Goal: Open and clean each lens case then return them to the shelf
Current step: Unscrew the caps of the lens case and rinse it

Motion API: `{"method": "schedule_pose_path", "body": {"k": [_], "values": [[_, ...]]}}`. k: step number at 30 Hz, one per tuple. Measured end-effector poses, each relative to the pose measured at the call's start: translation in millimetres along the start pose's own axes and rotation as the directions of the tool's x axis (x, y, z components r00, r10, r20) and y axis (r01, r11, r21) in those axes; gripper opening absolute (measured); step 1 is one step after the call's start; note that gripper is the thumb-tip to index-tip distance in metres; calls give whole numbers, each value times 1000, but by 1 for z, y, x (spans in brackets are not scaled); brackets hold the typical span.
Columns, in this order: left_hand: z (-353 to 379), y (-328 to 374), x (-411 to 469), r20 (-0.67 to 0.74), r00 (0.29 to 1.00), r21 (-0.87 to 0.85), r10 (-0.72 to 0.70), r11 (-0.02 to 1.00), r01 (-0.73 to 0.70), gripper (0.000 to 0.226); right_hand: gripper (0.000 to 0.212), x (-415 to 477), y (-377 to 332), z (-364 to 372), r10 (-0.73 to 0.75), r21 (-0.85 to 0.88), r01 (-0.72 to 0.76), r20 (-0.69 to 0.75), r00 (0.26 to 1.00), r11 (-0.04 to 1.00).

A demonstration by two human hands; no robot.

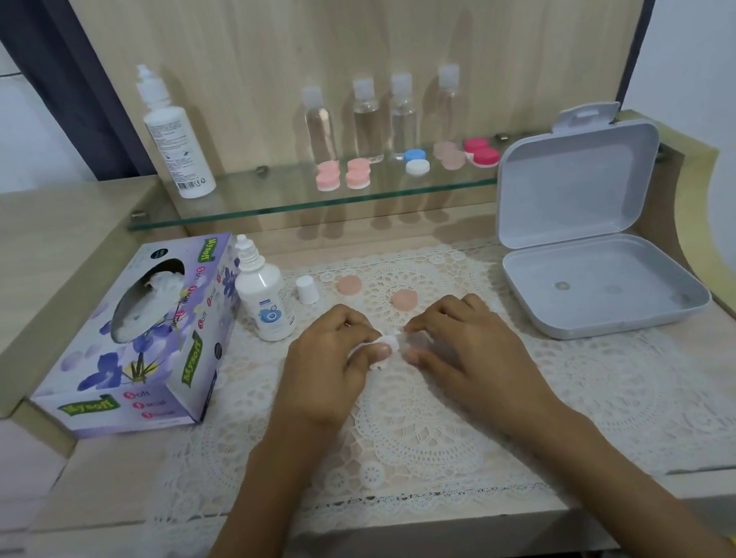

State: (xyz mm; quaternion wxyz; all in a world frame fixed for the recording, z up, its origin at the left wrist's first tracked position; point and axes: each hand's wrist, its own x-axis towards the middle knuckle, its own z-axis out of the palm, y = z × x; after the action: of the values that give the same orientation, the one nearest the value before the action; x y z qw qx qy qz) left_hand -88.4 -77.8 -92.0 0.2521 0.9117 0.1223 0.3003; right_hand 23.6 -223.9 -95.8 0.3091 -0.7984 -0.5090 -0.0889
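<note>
Your left hand (pixel 328 373) was clenched on a white wad (pixel 386 344) of tissue, just right of and nearer you than the dropper bottle (pixel 265 301). Your right hand (pixel 460 346), farther right of the bottle, had its fingers curled, pinching a small pale thing at the fingertips that I take for the open case (pixel 407 345). Little of it showed, so its long axis could not be told.

What mattered was the meeting point. The case lay directly right of the wad, all but touching it, with both thumbs pointing inward. Your right hand was the nearer one to the case and steadied it, while your left only needed to push the wad rightward into the well.

Two peach caps (pixel 349 285) (pixel 404 299) lay loose on the doily (pixel 428 415), right of the bottle and beyond your hands, so this case probably still had to be wiped and capped.

The glass shelf (pixel 247 211) ran behind and above the bottle, and on it, well right of the bottle, were five more cases (pixel 415 161).
</note>
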Motion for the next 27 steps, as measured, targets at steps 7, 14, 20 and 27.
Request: {"method": "schedule_pose_path", "body": {"k": [7,14,20,27], "values": [[2,1,2,-9,991,-135,-133,982,130,4,24,1,0,2,-7,-14,6,-5,1000,1000],[-5,2,-1,-98,950,-304,-296,918,255,10,25,0,1,1,-14,-22,14,4,1000,1000],[-4,9,-2,-108,978,-175,-176,972,155,12,26,0,0,1,-3,-20,3,5,1000,1000],[-1,16,-6,-82,997,172,-10,985,24,34,26,0,1,2,-8,-27,8,1,1000,1000]]}}
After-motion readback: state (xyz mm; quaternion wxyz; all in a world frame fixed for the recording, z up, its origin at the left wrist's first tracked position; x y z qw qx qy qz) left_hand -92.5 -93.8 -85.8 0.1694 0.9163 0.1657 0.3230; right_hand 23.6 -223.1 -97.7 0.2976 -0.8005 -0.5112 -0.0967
